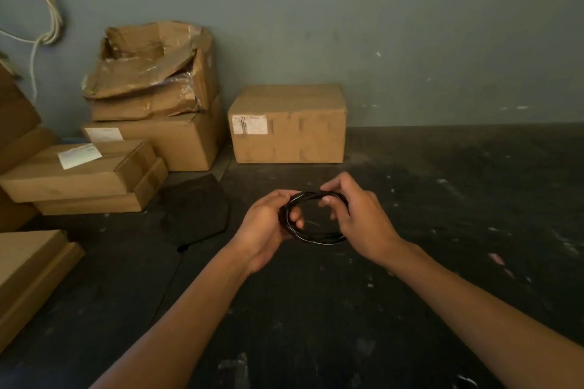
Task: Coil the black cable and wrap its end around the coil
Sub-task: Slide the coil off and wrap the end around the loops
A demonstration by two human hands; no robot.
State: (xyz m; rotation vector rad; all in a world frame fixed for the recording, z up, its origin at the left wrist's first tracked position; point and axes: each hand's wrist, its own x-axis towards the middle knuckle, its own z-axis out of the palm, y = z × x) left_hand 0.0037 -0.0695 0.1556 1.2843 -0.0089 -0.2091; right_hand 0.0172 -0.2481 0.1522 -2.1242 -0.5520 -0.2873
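two hands closed on one black coil

two bare hands are being held out over the middle of a dark, scuffed floor point(410, 309), and between them a black cable point(316, 235) is being kept wound into a roughly round coil of several loops. the coil is being carried in the air above the floor, not resting on it. the left hand point(264, 230) is being closed around the coil's left side, with the fingers curled through the ring so that fingertips point(297, 218) are showing inside it. the right hand point(360, 224) is being closed on the coil's upper right part, the thumb pressed against the strands from inside and the fingers laid over the top. pale glints are being caught along the lower strands. whether a loose end is being gripped cannot be told.

along the far edge of the floor, against a grey-green wall point(379, 25), a closed cardboard box point(287, 125) with a white label is being seen just beyond the hands. toward the far left corner, a torn box point(151, 69) is being carried on a stack of flatter boxes point(94, 167). a dark flat sheet point(196, 208) is lying on the floor left of the left hand. a pale rope point(47, 9) is hanging on the wall at the upper left.
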